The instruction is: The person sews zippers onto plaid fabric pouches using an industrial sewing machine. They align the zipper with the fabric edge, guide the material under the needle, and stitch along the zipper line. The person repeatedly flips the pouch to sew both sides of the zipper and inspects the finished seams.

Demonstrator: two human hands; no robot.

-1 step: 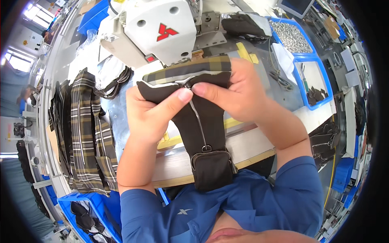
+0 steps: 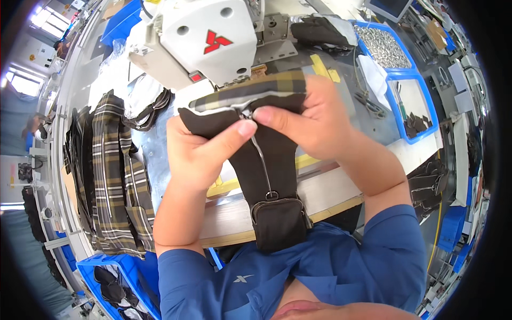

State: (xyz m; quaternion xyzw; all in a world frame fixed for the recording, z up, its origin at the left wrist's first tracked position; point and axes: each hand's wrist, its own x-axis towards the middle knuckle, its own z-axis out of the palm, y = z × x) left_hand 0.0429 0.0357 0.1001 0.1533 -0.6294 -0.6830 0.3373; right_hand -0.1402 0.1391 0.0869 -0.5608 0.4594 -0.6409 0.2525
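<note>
Both my hands hold a dark fabric bag piece (image 2: pixel 274 154) out in front of the sewing machine head (image 2: pixel 208 37). A plaid band (image 2: pixel 250 92) edges its far end. Along its middle runs a silvery zipper (image 2: pixel 261 160), with a small ring (image 2: pixel 272 195) at the near end. A zipped black pouch (image 2: pixel 280 226) hangs from it over the table's edge. My left hand (image 2: pixel 200 152) grips the left side, and my right hand (image 2: pixel 322 120) the right side. Their thumbs meet beside a small metal part (image 2: pixel 246 113) at the zipper's far end. The fingers underneath are hidden.
Plaid fabric pieces (image 2: pixel 109 176) hang at the left, above a blue crate (image 2: pixel 88 265) of dark pieces. Scissors (image 2: pixel 370 104) lie right of my hands. A blue tray (image 2: pixel 393 101) with dark scraps and a heap of metal fittings (image 2: pixel 384 48) stand farther right.
My left thumb has shifted slightly to the right and nearer to me. The metal part between the thumbs shows more. My grip on the bag piece is otherwise the same.
</note>
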